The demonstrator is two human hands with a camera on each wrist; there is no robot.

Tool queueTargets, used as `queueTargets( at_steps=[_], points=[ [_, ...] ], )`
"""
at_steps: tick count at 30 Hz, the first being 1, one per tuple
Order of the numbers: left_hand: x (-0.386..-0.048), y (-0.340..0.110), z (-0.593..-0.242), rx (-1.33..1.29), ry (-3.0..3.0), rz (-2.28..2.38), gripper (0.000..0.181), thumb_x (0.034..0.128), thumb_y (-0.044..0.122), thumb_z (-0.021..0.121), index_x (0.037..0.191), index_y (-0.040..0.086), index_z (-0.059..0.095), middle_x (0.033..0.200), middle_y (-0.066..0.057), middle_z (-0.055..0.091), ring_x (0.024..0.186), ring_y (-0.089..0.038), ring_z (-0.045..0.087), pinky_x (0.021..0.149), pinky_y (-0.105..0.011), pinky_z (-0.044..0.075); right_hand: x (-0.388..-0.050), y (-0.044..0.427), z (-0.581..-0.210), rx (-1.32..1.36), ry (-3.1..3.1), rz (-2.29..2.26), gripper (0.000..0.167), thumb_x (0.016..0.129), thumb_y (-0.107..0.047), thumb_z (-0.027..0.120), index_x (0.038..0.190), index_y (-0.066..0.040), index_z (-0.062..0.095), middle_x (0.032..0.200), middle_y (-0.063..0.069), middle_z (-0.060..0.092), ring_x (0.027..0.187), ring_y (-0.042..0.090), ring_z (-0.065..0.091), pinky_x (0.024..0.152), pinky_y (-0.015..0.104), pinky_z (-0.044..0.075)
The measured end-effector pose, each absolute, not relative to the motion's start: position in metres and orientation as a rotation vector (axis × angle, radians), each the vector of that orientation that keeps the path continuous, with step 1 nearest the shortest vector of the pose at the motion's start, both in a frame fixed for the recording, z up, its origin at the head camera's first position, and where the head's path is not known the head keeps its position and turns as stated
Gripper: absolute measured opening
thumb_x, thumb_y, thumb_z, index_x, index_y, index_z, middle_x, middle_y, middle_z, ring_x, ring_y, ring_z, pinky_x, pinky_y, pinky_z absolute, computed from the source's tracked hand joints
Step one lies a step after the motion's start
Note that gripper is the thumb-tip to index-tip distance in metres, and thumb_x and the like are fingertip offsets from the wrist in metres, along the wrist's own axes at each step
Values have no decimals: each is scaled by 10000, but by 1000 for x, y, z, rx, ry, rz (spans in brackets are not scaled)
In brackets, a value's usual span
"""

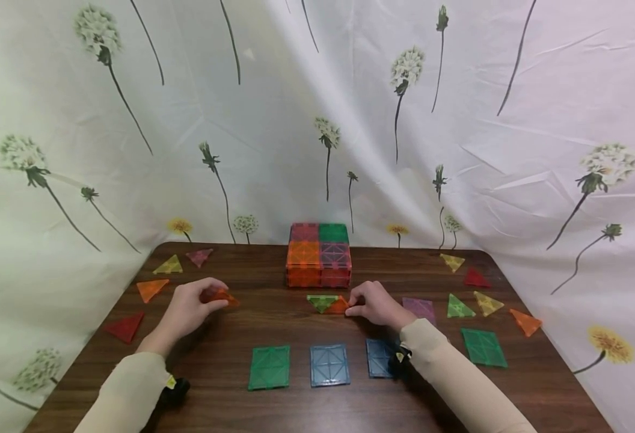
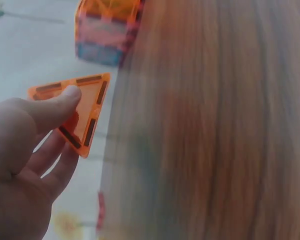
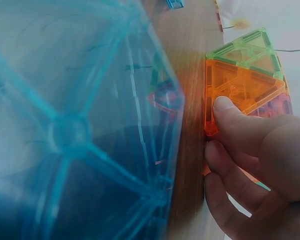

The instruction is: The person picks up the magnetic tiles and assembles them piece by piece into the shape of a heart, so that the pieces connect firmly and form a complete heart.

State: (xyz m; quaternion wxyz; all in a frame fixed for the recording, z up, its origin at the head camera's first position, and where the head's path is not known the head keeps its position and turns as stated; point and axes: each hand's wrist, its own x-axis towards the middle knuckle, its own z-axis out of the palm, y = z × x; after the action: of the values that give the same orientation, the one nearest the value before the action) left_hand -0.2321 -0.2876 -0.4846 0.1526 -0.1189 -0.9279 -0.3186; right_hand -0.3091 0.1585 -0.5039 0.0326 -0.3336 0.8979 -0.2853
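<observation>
My left hand [image 1: 190, 307] pinches an orange triangle tile [image 2: 92, 102] between thumb and fingers, held up off the tabletop in the left wrist view. Toward the middle of the table, my right hand [image 1: 376, 302] grips another orange triangle tile [image 3: 240, 85] by one corner, thumb on its face. That tile stands beside a light green triangle tile [image 3: 255, 47], their edges meeting. Just behind this pair is a box-shaped block [image 1: 303, 255] of orange, red, purple and green see-through square tiles. A blue square tile [image 3: 35, 150] fills much of the right wrist view, close to the camera.
On the dark wooden table [image 1: 214, 397], a green square [image 1: 270, 367] and a blue square [image 1: 330, 364] lie in front. Several triangles, including a red one [image 1: 125, 327], line the left side. At right are more triangles, a purple square [image 1: 419, 308] and a green square [image 1: 484, 347].
</observation>
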Motion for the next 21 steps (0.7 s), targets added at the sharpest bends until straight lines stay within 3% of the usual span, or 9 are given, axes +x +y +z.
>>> queueTargets(
  at_steps=[10,21],
  points=[
    [-252,-223,-482,-561,-2696,-1105,109,951,140,794,1057,124,807,971,41,775,868,-125,708,770,-318,591,-310,158,-504,-1040,2757,-883,233,900,-219,860,715,-244,720,672,-145,620,642,77,495,627,253,447],
    [-266,-175,-487,-765,-2720,-1137,110,959,138,783,1057,101,815,975,24,783,878,-124,712,781,-327,601,-308,157,-501,-1025,2775,-856,223,897,-195,862,726,-224,723,687,-133,620,681,97,523,675,276,474]
  ],
)
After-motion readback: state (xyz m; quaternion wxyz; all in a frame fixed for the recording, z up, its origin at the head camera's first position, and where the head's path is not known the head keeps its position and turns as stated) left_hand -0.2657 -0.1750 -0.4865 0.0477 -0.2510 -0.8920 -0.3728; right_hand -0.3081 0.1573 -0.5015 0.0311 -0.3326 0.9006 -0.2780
